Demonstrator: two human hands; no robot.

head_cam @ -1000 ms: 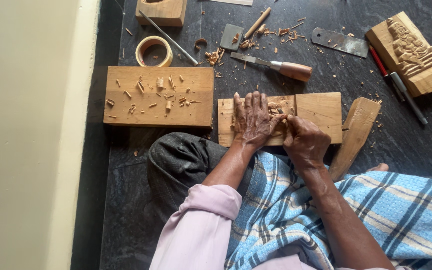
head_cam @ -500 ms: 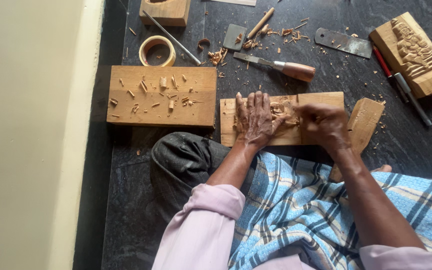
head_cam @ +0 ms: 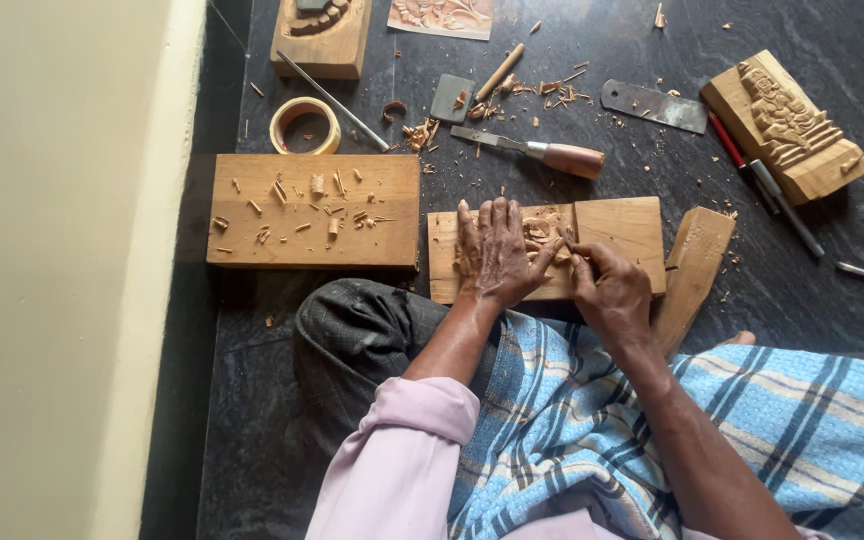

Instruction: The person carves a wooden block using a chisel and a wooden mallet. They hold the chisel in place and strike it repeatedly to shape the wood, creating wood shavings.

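Head view: left hand (head_cam: 492,252) flat on board (head_cam: 612,232); right hand (head_cam: 607,290) grips chisel (head_cam: 564,240), whose tip, slipping toward nine o'clock, could cut the left thumb.

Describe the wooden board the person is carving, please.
The carving board is a pale, flat rectangular plank lying on the dark stone floor. Its middle is cut into relief and littered with chips. The left hand presses flat on it; the right hand works at the carved patch, its tool mostly hidden.

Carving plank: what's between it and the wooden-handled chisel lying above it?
Head view: only bare dark floor with a few scattered wood chips between the plank and the chisel. No other tool lies there.
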